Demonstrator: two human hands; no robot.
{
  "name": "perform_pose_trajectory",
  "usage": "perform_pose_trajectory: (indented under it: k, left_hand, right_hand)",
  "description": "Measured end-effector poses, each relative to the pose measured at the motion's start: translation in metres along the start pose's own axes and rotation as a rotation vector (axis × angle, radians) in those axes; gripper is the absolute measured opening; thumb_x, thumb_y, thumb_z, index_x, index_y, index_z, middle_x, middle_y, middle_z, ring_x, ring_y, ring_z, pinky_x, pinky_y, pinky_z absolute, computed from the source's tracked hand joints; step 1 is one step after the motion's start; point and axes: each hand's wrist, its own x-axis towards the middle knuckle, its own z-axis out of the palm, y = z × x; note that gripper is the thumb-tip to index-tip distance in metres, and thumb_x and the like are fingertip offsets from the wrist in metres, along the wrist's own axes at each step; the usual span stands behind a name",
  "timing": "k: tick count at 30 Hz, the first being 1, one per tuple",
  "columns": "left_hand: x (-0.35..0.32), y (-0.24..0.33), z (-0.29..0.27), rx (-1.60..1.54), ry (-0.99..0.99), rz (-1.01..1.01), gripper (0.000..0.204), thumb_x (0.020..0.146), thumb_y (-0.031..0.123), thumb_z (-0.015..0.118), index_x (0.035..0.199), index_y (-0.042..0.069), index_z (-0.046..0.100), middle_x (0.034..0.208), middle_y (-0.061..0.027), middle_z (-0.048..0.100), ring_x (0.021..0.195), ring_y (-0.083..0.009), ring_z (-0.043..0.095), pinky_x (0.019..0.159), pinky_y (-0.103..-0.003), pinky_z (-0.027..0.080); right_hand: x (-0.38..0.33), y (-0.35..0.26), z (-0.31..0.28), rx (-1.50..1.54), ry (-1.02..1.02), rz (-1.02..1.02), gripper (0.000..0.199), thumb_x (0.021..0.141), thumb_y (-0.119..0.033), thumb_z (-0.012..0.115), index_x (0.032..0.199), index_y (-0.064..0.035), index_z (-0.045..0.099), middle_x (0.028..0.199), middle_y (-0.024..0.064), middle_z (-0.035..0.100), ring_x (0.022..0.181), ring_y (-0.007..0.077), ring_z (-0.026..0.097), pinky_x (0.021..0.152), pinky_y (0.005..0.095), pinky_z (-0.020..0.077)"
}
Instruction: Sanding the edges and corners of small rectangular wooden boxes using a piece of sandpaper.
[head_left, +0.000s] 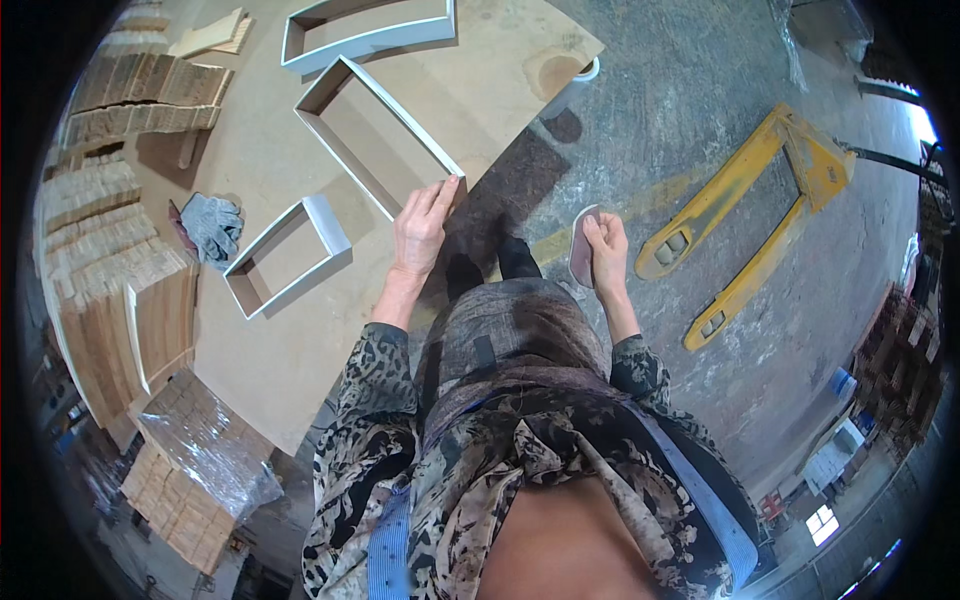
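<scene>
My left hand (421, 228) lies flat, fingers apart, against the near corner of a long white-edged wooden frame (376, 132) on the plywood worktable (270, 340). My right hand (607, 244) is off the table's edge, closed on a small grey sanding pad (582, 245) held upright over the concrete floor. A smaller rectangular frame (289, 255) lies left of my left hand, and a third, larger frame (367, 30) lies at the table's far end.
Grey work gloves (213, 224) lie near the small frame. Stacks of wooden slats (115, 180) line the table's left side, with wrapped bundles (200, 460) lower down. A yellow pallet jack (750, 215) stands on the floor to the right. A tape roll (585, 72) sits at the table corner.
</scene>
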Motion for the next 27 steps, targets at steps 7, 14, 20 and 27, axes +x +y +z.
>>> perform_pose_trajectory:
  k: [7,14,20,27]
  left_hand:
    - [0.012,0.015,-0.007,0.029,-0.006,-0.041,0.045,0.064,-0.006,0.062,0.107,0.007,0.060,0.094,-0.0075,0.061,0.077,-0.0227,0.058,0.065,-0.031,0.051]
    - [0.008,0.012,-0.002,0.034,0.097,-0.061,0.041,0.063,-0.006,0.061,0.103,0.007,0.062,0.091,-0.0074,0.062,0.076,-0.0231,0.059,0.064,-0.031,0.051]
    - [-0.008,0.009,-0.016,0.001,0.100,-0.118,0.029,0.064,-0.006,0.060,0.091,0.004,0.061,0.090,-0.0085,0.062,0.080,-0.0252,0.061,0.068,-0.033,0.050]
    - [-0.027,0.021,-0.045,0.058,0.184,-0.343,0.024,0.067,-0.009,0.055,0.088,0.002,0.059,0.096,-0.0126,0.060,0.091,-0.0286,0.057,0.077,-0.036,0.047]
  right_hand:
    - [0.021,-0.011,-0.009,-0.055,-0.026,-0.046,0.021,0.087,-0.024,0.059,0.094,-0.0055,0.051,0.075,-0.0041,0.052,0.065,0.0025,0.045,0.058,0.0174,0.0368]
    - [0.037,-0.021,-0.005,-0.062,-0.138,-0.009,0.019,0.087,-0.020,0.059,0.094,-0.0044,0.052,0.080,-0.0014,0.053,0.071,0.0050,0.047,0.065,0.0210,0.0396]
    - [0.063,-0.035,0.029,-0.184,-0.238,-0.038,0.023,0.088,-0.023,0.057,0.097,-0.0033,0.051,0.086,0.0028,0.056,0.079,0.0093,0.051,0.071,0.0246,0.0421]
    - [0.105,-0.065,0.138,-0.324,-0.392,-0.194,0.036,0.088,-0.025,0.052,0.113,0.0006,0.048,0.105,0.0168,0.058,0.098,0.0249,0.056,0.085,0.0338,0.0428]
